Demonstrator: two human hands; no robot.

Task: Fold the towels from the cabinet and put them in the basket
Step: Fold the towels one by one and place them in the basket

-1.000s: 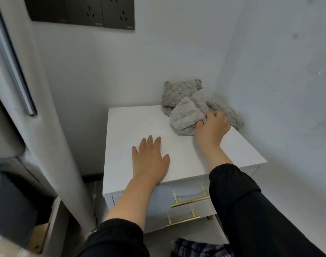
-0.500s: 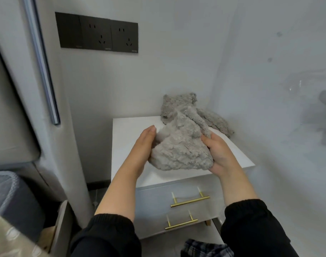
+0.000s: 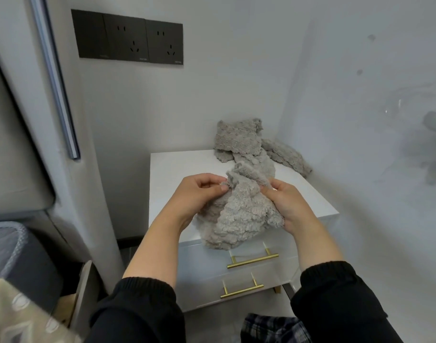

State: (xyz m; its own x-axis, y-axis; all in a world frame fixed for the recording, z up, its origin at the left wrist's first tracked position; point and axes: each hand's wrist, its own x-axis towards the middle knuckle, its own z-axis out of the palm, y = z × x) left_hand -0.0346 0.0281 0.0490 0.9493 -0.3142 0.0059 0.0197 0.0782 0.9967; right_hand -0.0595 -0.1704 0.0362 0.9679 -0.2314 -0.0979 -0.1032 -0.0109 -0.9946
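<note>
The left hand (image 3: 199, 194) pinches the top edge of the towel (image 3: 239, 219) between thumb and fingertips. The right hand (image 3: 288, 206) pinches the same edge just beside it, fingers curled. The towel hangs bunched between them, over the front edge of the cabinet (image 3: 177, 167). It looks light, plush and floppy (no stiffness to help), so it is best held by two corners and drawn apart. More towels (image 3: 239, 139) lie heaped at the cabinet's back corner.
</note>
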